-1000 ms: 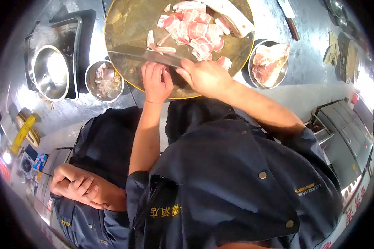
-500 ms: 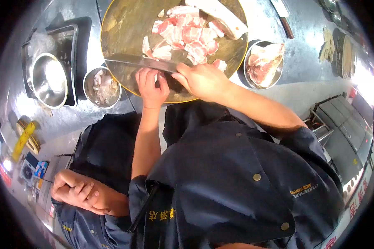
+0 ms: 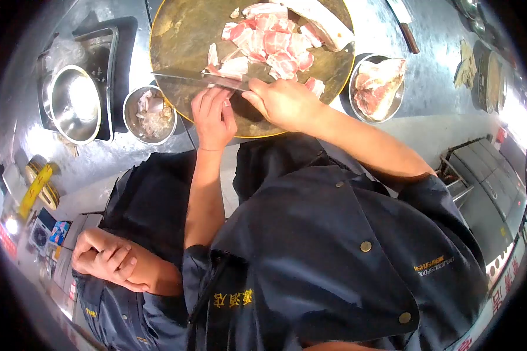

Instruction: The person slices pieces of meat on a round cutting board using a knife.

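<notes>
My right hand (image 3: 284, 104) is closed round the handle of a kitchen knife (image 3: 187, 76), its blade reaching left across the round wooden chopping board (image 3: 178, 35). My left hand (image 3: 214, 117) is just below the blade, fingers bent and pressed together with the tips against it. Whatever lies under those fingers is hidden. Beyond the blade, several pink-and-white slices of meat (image 3: 275, 44) are heaped on the board. A few paler pieces (image 3: 231, 67) lie right against the blade's far side. At the board's top right rests a long, pale slab of meat (image 3: 319, 23).
Right of the board are a steel bowl with a large meat piece (image 3: 377, 88) and another knife (image 3: 405, 29). To the left stand a bowl of scraps (image 3: 150, 114) and a shiny bowl (image 3: 75, 105) on a dark tray (image 3: 112, 58). A co-worker's folded arms (image 3: 114, 260) are close at lower left.
The view has shifted slightly, so the board sits a little higher and further right. My left fingers have straightened and drawn together against the blade. The knife stays in my right hand.
</notes>
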A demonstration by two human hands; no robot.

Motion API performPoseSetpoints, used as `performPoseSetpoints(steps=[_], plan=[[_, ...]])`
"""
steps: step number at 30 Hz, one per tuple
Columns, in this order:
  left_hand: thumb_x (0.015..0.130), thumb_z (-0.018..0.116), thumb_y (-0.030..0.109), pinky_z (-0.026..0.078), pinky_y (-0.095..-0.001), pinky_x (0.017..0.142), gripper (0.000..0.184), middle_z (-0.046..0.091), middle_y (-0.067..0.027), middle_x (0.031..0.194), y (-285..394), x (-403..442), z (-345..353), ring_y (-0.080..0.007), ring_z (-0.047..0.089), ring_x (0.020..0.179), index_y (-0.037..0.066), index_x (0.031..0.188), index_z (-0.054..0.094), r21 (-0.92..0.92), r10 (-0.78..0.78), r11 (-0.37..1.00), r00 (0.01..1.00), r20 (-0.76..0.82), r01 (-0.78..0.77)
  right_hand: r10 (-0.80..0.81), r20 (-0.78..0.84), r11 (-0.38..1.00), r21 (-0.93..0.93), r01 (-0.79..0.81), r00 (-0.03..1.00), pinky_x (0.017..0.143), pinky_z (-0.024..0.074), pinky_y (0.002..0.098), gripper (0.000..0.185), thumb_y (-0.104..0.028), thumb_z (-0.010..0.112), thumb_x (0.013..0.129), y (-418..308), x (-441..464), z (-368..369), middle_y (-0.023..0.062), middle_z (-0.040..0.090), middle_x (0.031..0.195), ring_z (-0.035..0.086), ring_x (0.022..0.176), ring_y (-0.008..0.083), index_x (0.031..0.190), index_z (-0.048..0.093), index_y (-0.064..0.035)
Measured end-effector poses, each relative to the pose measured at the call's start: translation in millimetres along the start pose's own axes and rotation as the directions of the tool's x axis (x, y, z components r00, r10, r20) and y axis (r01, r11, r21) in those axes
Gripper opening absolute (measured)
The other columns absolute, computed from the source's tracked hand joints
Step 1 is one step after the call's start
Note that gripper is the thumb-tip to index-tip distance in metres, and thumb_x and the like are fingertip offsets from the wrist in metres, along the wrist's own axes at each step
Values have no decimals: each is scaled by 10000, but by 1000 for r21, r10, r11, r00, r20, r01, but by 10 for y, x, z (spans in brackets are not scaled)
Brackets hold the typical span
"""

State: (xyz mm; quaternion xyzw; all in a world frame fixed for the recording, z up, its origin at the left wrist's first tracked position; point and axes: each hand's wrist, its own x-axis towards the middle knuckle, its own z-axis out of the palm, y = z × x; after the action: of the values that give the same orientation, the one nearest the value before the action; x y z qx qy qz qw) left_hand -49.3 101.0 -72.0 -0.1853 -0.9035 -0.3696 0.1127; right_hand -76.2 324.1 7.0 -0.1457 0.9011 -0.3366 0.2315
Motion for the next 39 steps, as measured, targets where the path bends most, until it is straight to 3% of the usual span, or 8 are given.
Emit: performPoseSetpoints(steps=[4, 10, 12, 20, 26, 30, 32, 39], plan=[[911, 655, 73, 474, -490, 1034, 268, 708, -150, 1224, -107, -143, 35, -380, 643, 1170, 37, 1170, 714, 74, -3, 997, 998, 70, -2, 48, 65, 996, -73, -43, 997, 636, 553, 591, 344, -395, 561, 1102, -158, -359, -313, 230, 701, 734, 704, 719, 480, 1073, 621, -58], [878, 643, 59, 479, -483, 1029, 373, 706, -179, 1352, -105, -94, 67, -370, 665, 1212, 18, 1241, 718, 61, 19, 998, 999, 30, -21, 118, 103, 983, -151, -102, 988, 606, 582, 559, 369, -423, 572, 1091, -134, -752, -530, 217, 691, 679, 724, 663, 442, 1081, 631, -59], [948, 635, 97, 481, -526, 1003, 216, 696, -173, 1129, -135, -59, 76, -395, 649, 1080, 4, 1131, 701, 68, 89, 994, 996, 16, -90, 92, 101, 990, -113, -81, 991, 611, 583, 562, 374, -431, 559, 1095, -169, -634, -526, 222, 700, 692, 726, 671, 447, 1106, 642, -67], [898, 664, 72, 509, -514, 975, 166, 698, -154, 1081, -106, -71, 72, -379, 658, 1034, 18, 1051, 697, 71, 57, 996, 998, -27, -55, -2, 47, 996, -90, 6, 999, 630, 569, 582, 378, -416, 546, 1106, -84, -11, -2, 242, 694, 728, 709, 710, 479, 1057, 618, -49], [864, 692, 65, 527, -506, 946, 175, 682, -139, 1054, -148, -105, 78, -392, 650, 1008, 32, 1036, 695, 74, 41, 997, 998, -39, -38, 189, 170, 979, -115, -171, 967, 625, 594, 575, 378, -441, 540, 1099, -275, -637, -553, 234, 718, 741, 730, 701, 465, 1148, 662, -86], [852, 704, 62, 528, -510, 955, 187, 685, -144, 1072, -211, -162, 113, -396, 654, 1017, 36, 1037, 690, 58, 51, 997, 998, -33, -49, 127, 63, 989, -88, -121, 990, 634, 553, 595, 352, -401, 563, 1099, -150, -141, -88, 245, 692, 735, 699, 716, 494, 1091, 640, -58], [862, 696, 62, 522, -515, 954, 173, 683, -156, 1071, -147, -166, 82, -404, 651, 1015, 27, 1031, 688, 64, 51, 997, 998, -43, -48, 20, 62, 997, -70, -16, 998, 639, 553, 598, 346, -395, 563, 1099, -71, 115, 96, 243, 692, 733, 701, 721, 492, 1087, 641, -58], [848, 691, 51, 528, -512, 940, 177, 686, -158, 1064, -149, -91, 81, -395, 658, 992, 29, 1023, 684, 53, 26, 998, 998, -54, -23, 96, 83, 994, -61, -91, 992, 632, 592, 580, 402, -446, 523, 1105, -254, -569, -482, 244, 700, 712, 726, 695, 470, 1097, 653, -66]])
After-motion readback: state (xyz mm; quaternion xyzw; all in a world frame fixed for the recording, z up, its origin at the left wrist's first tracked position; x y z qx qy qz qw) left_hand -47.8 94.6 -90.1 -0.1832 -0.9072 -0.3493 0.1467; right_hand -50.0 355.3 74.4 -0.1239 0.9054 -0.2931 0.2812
